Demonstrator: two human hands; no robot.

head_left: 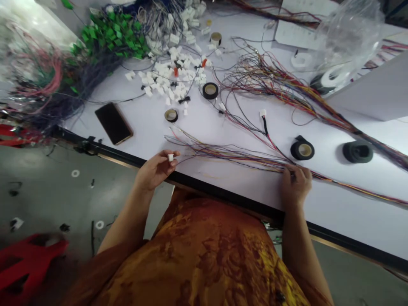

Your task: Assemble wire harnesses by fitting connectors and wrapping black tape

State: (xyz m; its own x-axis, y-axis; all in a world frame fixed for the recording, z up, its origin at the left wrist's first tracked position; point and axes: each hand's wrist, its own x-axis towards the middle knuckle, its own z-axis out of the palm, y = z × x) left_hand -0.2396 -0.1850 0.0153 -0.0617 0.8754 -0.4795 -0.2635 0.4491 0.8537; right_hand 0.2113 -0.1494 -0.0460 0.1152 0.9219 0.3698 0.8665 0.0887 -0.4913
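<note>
My left hand (155, 171) is at the table's front edge, pinching a small white connector (171, 157) between thumb and fingers. Just right of it lie the stripped ends of a long multicoloured wire bundle (242, 158). My right hand (296, 187) rests on that bundle near the edge, its fingers closed over the wires. A black connector with a white plug on a short lead (263, 120) lies on the table beyond the bundle.
A white-topped table with a black front edge (223, 194) holds a phone (113, 123), several tape rolls (302, 149), loose white connectors (168, 80) and green-tagged wire bunches (114, 36). A clear plastic bag (347, 38) lies far right. A red stool (28, 267) stands on the floor.
</note>
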